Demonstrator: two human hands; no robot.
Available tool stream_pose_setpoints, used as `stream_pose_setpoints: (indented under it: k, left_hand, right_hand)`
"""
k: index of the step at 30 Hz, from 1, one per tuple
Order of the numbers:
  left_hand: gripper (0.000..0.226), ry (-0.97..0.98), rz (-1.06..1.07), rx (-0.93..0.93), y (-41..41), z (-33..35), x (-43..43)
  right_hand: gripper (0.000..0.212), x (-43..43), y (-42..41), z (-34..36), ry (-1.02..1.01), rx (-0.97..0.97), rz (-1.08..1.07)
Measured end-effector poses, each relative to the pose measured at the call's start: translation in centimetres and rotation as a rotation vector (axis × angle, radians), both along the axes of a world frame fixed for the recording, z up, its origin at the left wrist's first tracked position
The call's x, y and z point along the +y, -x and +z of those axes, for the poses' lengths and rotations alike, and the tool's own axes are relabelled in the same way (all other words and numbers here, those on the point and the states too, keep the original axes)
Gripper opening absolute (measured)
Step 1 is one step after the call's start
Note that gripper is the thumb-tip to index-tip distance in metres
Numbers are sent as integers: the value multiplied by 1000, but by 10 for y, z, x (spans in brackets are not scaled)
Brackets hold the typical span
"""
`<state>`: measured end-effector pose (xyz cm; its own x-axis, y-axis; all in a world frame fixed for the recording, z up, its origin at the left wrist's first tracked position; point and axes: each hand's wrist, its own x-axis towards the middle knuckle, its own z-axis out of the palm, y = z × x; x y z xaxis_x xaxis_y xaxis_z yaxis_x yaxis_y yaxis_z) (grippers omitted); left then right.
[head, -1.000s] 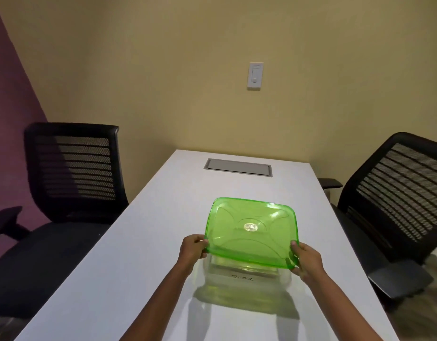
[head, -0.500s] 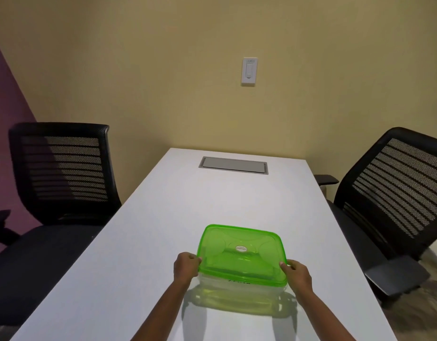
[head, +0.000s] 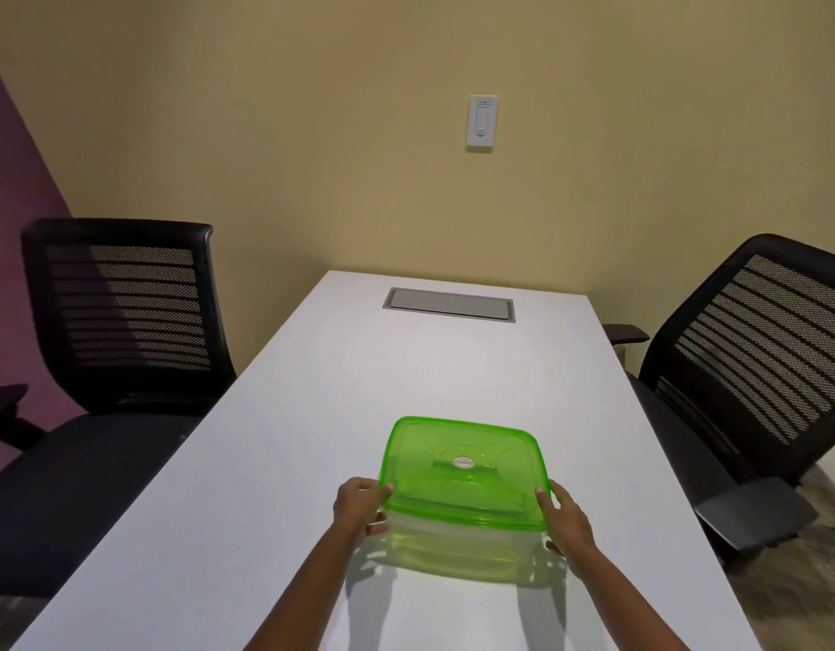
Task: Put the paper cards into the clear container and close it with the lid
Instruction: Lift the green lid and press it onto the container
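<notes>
White counter (head: 274,462), near end: green lid (head: 462,467) sits on the clear container (head: 457,540), level. Left hand (head: 361,505) and right hand (head: 565,519) clamp opposite near corners of the lid. Seal looks unconfirmed; press straight down. Cards inside: can't tell.

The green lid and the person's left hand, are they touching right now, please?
Touching. The head view shows the left hand with its thumb pressed on the near left corner of the green lid, no gap visible.

glossy green plastic lid (head: 462,467), matt white table (head: 312,462)
</notes>
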<state>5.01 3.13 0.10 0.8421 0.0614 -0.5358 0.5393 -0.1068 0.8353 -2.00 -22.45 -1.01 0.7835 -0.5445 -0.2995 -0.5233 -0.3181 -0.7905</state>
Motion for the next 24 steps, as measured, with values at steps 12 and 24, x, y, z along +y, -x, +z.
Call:
stream_pose_setpoints:
  k: [12,24]
  left_hand:
    - [29,-33,122,7,-2,-7,-7]
    - [29,37,75,37,-4,-2,-1]
  right_hand:
    - [46,3,2,2,-71,-18,-5]
    - [44,12,4,-14,157,15,-59]
